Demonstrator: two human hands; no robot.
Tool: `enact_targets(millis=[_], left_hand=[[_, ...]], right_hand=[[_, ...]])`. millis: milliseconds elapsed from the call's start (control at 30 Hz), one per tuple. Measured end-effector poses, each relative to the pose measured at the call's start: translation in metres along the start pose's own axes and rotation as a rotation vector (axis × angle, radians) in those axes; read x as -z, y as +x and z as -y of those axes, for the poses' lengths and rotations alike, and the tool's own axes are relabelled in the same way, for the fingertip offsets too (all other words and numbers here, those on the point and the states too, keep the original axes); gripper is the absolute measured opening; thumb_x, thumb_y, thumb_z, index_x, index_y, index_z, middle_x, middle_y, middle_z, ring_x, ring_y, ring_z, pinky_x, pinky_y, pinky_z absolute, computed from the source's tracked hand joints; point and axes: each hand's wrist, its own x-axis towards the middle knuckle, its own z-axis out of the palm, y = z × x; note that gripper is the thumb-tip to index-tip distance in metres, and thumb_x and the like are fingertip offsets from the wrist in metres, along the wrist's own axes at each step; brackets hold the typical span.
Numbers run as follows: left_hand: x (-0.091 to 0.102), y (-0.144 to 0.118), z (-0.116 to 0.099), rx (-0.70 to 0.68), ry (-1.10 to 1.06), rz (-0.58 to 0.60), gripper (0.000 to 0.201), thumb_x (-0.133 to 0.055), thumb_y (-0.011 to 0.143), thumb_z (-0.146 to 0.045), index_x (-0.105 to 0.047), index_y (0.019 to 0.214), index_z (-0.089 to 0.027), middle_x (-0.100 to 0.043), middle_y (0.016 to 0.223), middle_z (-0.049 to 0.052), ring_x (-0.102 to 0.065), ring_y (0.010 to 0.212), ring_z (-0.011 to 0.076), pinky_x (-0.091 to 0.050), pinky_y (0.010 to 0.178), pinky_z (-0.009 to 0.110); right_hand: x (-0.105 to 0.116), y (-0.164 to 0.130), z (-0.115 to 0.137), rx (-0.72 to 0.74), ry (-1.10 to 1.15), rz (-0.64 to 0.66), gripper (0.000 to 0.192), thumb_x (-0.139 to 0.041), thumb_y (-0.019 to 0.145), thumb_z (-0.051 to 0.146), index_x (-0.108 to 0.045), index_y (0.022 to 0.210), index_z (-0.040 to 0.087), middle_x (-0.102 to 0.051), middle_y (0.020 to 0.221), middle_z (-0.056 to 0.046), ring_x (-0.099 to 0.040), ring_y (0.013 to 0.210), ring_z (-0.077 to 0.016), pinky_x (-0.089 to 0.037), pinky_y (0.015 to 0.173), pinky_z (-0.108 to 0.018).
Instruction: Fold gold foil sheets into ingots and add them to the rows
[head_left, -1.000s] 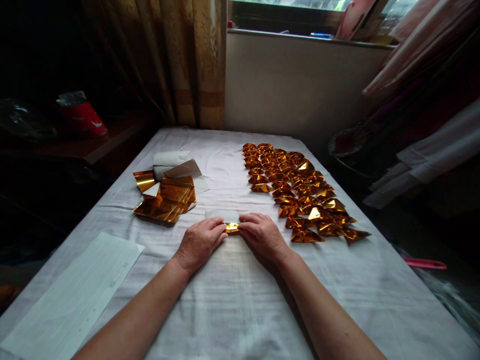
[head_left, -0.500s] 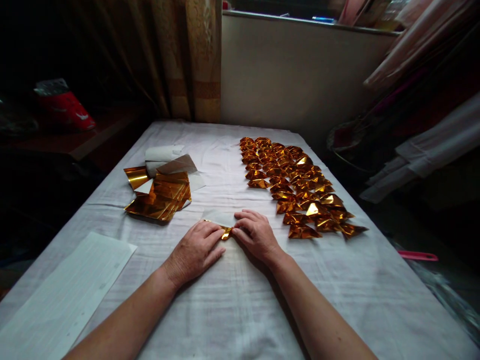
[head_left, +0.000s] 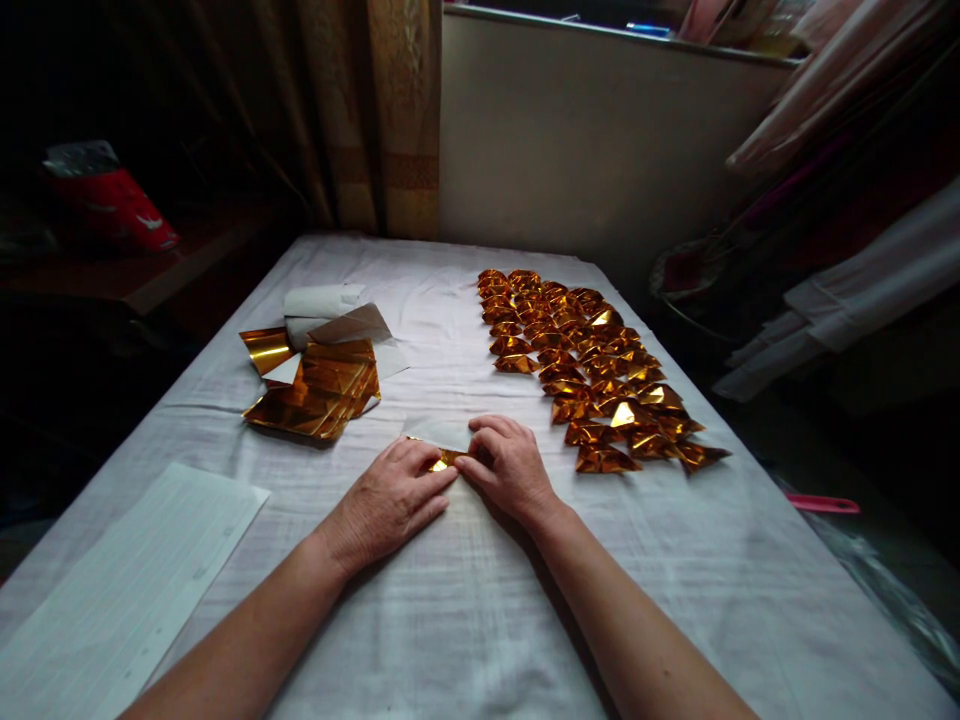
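Both hands meet over one sheet of gold foil paper (head_left: 444,459) lying on the white cloth at the middle. Its near edge is turned up to show gold, while the pale back faces up behind. My left hand (head_left: 394,495) pinches the left part of that gold strip, its thumb along the near edge. On the right end, my right hand (head_left: 511,470) presses with bent fingers and thumb. The fingers partly hide the fold. To the left lies a loose stack of gold foil sheets (head_left: 319,390); to the right are rows of folded gold foil pieces (head_left: 592,375).
The white cloth (head_left: 420,640) covers the table. A pale lined sheet (head_left: 127,600) lies at the front left, and a pale roll (head_left: 322,300) behind the stack. A red container (head_left: 116,205) stands on a side shelf. Clothes (head_left: 870,260) hang at right, above a pink handle (head_left: 823,504).
My left thumb has slid right along the gold strip, close to my right thumb. The right thumb has moved slightly left. The whole view has shifted a little.
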Motion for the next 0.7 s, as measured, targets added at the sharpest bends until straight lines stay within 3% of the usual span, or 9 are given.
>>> enact_targets(millis=[267, 400, 533, 700], left_hand=[[0.007, 0.001, 0.003, -0.033, -0.037, 0.033, 0.028, -0.057, 0.094, -0.029, -0.064, 0.120, -0.024, -0.061, 0.119, 0.008, -0.053, 0.110, 0.0243, -0.045, 0.100, 0.043], [0.007, 0.000, 0.005, -0.030, -0.027, 0.039, 0.027, -0.057, 0.094, -0.030, -0.066, 0.119, -0.025, -0.061, 0.118, 0.008, -0.053, 0.109, 0.0244, -0.045, 0.098, 0.042], [0.003, 0.000, 0.005, -0.018, -0.003, -0.005, 0.025, -0.053, 0.096, -0.030, -0.067, 0.116, -0.026, -0.063, 0.115, 0.007, -0.054, 0.106, 0.0233, -0.046, 0.096, 0.042], [-0.003, 0.001, 0.001, 0.004, 0.030, -0.089, 0.023, -0.054, 0.095, -0.029, -0.068, 0.113, -0.027, -0.065, 0.112, 0.006, -0.057, 0.103, 0.0230, -0.047, 0.094, 0.042]], right_hand=[[-0.003, -0.001, -0.001, -0.030, 0.006, -0.018, 0.005, -0.065, 0.087, 0.024, -0.064, 0.082, 0.024, -0.068, 0.113, -0.005, -0.059, 0.111, -0.0229, -0.040, 0.093, -0.039], [-0.005, 0.000, -0.003, 0.008, -0.004, -0.049, 0.010, -0.057, 0.089, 0.016, -0.064, 0.087, 0.024, -0.069, 0.109, -0.004, -0.060, 0.107, -0.0213, -0.041, 0.091, -0.037], [-0.001, -0.004, 0.001, 0.114, -0.111, -0.091, 0.014, -0.054, 0.090, 0.016, -0.066, 0.093, 0.024, -0.068, 0.114, -0.006, -0.057, 0.109, -0.0231, -0.042, 0.091, -0.038], [0.005, -0.017, 0.014, 0.199, -0.160, -0.024, 0.019, -0.053, 0.092, 0.017, -0.069, 0.098, 0.023, -0.069, 0.099, -0.006, -0.058, 0.091, -0.0206, -0.047, 0.083, -0.033]])
